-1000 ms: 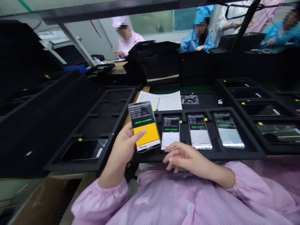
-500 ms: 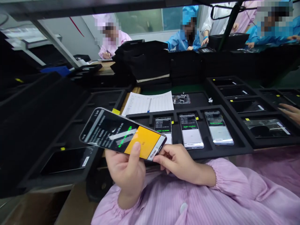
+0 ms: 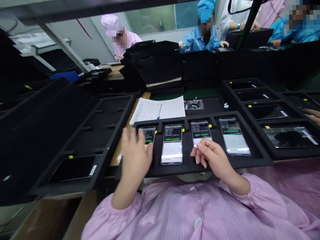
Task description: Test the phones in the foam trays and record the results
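My left hand (image 3: 136, 156) is open, fingers apart, above the leftmost smartphone (image 3: 150, 132) in a black foam tray (image 3: 156, 171); it hides most of that phone. Between the fingertips of my right hand (image 3: 211, 154) is a small whitish piece (image 3: 195, 146), too small to name. This hand hovers over the lower part of another lit smartphone (image 3: 200, 128). One smartphone (image 3: 172, 146) with a half-white screen lies between the hands. A further lit smartphone (image 3: 233, 138) rests in the right-hand slot.
A printed sheet (image 3: 147, 108) with a pen (image 3: 159, 111) lies behind the tray, beside a plastic bag of small metal parts (image 3: 195, 104). Dark phones fill a tray (image 3: 275, 155) at right; one dark phone (image 3: 72, 170) lies at left. Another person's hand (image 3: 312, 115) shows far right.
The phone with the orange screen has left my hands, and a phone now lies in the leftmost slot. My left hand has opened; my right hand has moved right, pinching a small piece.
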`<state>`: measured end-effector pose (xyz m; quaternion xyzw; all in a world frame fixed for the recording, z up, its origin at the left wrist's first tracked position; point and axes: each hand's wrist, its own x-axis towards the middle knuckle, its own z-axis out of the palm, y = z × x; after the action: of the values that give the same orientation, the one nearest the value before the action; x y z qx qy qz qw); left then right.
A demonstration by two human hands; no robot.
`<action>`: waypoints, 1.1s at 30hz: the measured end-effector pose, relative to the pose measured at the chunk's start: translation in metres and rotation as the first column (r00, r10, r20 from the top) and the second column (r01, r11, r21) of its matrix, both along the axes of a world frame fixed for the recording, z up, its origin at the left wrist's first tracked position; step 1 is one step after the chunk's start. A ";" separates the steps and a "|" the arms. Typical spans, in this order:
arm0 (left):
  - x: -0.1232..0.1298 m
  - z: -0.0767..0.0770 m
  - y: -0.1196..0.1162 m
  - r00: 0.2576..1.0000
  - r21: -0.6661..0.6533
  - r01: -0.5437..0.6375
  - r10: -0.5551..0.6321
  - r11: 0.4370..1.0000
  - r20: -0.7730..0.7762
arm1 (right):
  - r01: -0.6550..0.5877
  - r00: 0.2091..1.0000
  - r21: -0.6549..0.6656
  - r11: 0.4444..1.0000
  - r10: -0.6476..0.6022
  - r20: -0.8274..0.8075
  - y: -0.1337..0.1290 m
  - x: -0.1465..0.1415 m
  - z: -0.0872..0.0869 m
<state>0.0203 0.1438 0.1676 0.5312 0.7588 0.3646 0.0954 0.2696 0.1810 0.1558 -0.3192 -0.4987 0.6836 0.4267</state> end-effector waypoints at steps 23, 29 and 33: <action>0.109 0.014 0.009 0.798 0.589 -0.140 -0.261 0.796 0.543 | -0.097 0.995 0.012 0.995 0.097 0.008 -0.015 -0.015 0.006; 0.095 0.028 0.019 0.743 0.632 -0.324 -0.224 0.704 0.630 | -0.030 0.996 0.207 0.978 0.012 0.088 -0.017 -0.001 0.003; 0.092 0.029 0.021 0.658 0.577 -0.335 -0.254 0.745 0.709 | -0.125 0.984 0.188 0.974 0.098 0.150 -0.011 0.003 0.004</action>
<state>0.1121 0.1650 0.1966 0.3101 0.4792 0.7975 0.1954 0.2721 0.1700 0.1599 -0.2942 -0.6095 0.6300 0.3809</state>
